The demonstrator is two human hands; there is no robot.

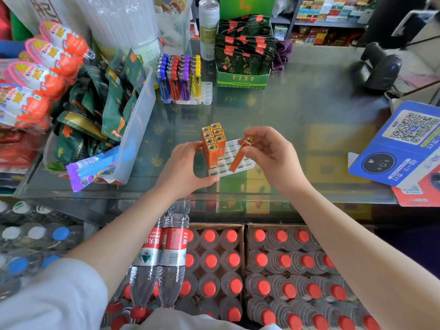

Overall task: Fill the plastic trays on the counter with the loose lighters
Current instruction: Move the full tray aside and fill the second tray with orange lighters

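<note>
A white plastic tray (234, 160) lies on the glass counter in front of me. Several orange lighters (214, 145) with gold tops stand upright in its left slots. My left hand (188, 167) rests against the tray's left side, thumb at its front edge and fingers touching the standing lighters. My right hand (271, 153) pinches the gold top of one orange lighter (240, 156), tilted with its foot over the tray's right part. Farther back stands a second tray (204, 94) holding blue, red, purple and yellow lighters (178, 77), with its right column bare.
A clear bin of green snack packets (133, 120) sits to the left, a green display box (242, 77) behind, a barcode scanner (381, 70) and a blue QR payment stand (402, 144) to the right. Cartons of red-capped bottles (262, 270) lie below the counter edge.
</note>
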